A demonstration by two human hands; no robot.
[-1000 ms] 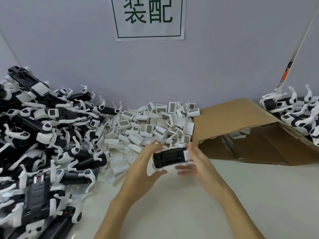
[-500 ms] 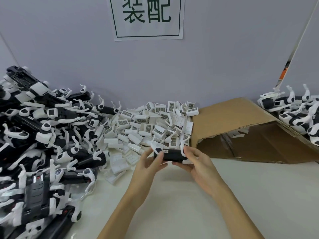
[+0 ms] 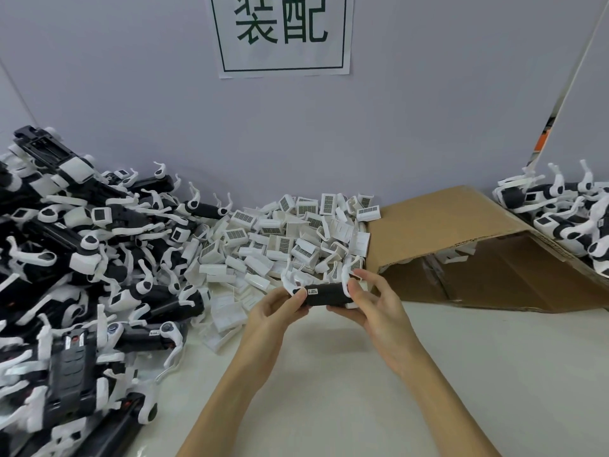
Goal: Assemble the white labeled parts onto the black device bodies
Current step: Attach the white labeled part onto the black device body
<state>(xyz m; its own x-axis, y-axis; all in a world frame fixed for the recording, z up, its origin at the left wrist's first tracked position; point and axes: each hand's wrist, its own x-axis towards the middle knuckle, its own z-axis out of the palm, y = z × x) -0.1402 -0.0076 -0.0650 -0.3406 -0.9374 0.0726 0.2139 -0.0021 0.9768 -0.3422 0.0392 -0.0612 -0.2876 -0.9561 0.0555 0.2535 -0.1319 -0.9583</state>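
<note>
Far left: large heap of black bodies (image 3: 85, 275) with white arms, tangled on the worktop (image 3: 461, 374); judged not yet fitted. Centre far: pile of white labeled parts (image 3: 290, 239), barcode stickers up on many, spilling from a tipped carton (image 3: 478, 252). Centre near: left hand (image 3: 273, 311) grips the left end of one body (image 3: 326, 295); right hand (image 3: 369, 305) pinches its right end, held just above the worktop. Body is short, dark, small white sticker on top, white arms at both ends. Whether a labeled part is seated: cannot tell. Far right: smaller stack (image 3: 566, 209), probably finished. Most work remains.
</note>
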